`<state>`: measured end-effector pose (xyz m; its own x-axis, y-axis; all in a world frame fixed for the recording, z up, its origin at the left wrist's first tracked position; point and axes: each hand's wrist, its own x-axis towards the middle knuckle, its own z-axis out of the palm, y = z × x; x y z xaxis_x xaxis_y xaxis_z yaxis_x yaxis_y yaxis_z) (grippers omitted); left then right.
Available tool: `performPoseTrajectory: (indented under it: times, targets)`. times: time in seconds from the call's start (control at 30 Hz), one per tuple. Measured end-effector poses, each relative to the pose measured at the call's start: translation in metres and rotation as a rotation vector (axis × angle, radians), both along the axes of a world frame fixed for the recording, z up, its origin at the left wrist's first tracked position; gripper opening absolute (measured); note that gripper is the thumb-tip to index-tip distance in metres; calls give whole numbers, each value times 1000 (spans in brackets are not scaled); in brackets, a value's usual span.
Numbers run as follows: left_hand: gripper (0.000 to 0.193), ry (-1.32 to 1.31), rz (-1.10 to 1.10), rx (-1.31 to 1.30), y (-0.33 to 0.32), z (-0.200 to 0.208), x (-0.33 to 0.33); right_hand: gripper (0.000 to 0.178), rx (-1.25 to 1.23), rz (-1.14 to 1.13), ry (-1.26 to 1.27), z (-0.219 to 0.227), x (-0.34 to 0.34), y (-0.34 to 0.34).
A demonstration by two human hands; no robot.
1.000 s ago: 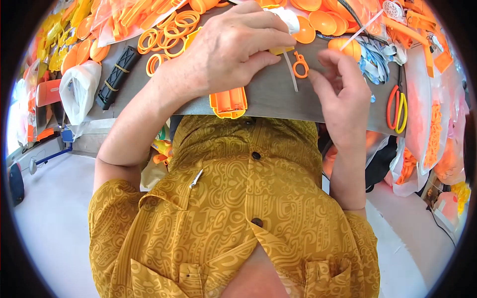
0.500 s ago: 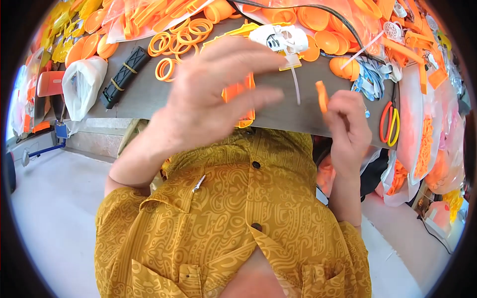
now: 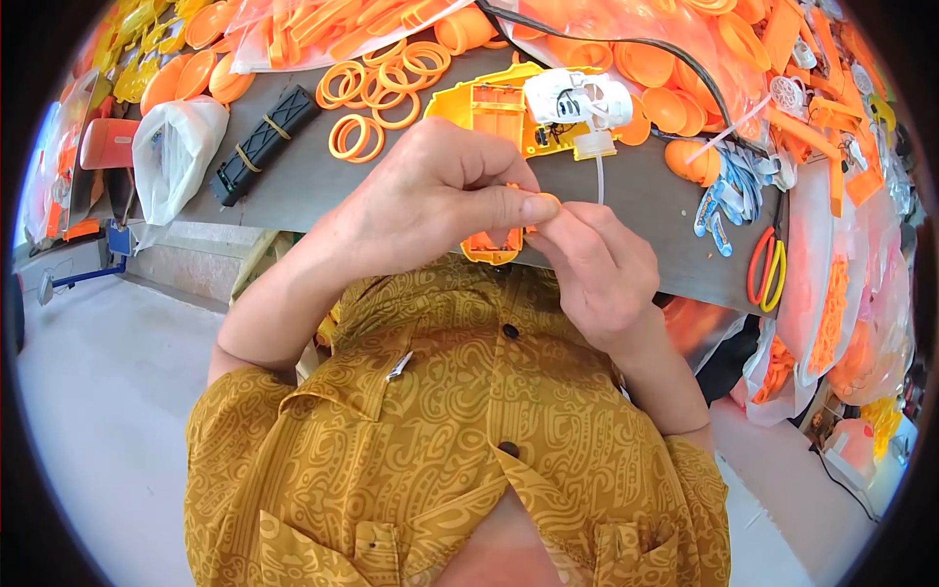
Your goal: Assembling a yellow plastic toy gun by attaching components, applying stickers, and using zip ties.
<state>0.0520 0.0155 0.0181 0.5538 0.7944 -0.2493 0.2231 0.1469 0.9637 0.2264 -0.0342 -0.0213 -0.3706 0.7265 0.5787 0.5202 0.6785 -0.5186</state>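
My left hand (image 3: 460, 201) and my right hand (image 3: 602, 274) meet fingertip to fingertip above the table's near edge. Both are closed in a pinch on a small orange plastic piece, mostly covered by the fingers. Beneath and behind them lies a yellow gun-shaped plastic shell (image 3: 455, 106) with orange parts inside; my left hand hides its middle. A white mechanism (image 3: 577, 98) sits on the shell's right end. From it a thin translucent tube (image 3: 601, 181) hangs toward my right hand.
Orange rings (image 3: 357, 137) and a black bar with rubber bands (image 3: 262, 145) lie left. Red-and-yellow-handled scissors (image 3: 766, 269) rest at the right edge, near blue-and-white packets (image 3: 729, 191). Bags of orange parts (image 3: 333, 29) line the back; a white bag (image 3: 181, 157) stands left.
My right hand has moved left with the orange piece and now meets my left hand. My left hand, spread before, has closed. The view has shifted slightly.
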Motion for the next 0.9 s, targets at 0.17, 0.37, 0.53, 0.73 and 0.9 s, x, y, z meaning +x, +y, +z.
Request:
performPoseTrajectory:
  times: [0.17,0.37,0.53,0.73,0.9]
  targets:
    - [20,144,112,770,2,-11,-6,22,-53,-61,-40,5,1,7]
    - [38,252,57,1209,16,-32,-18,18,-244,-145,-74,7,-2,15]
    - [41,204,12,1121,15,-40,-16,17,-259,-168,-249,16,-3,18]
    - [40,282,-35,1222,13,-42,-14,14,-258,-105,-600,31,-1,28]
    - [41,426,-99,1236,9,-36,-13,13,-225,-18,-665,28,3,30]
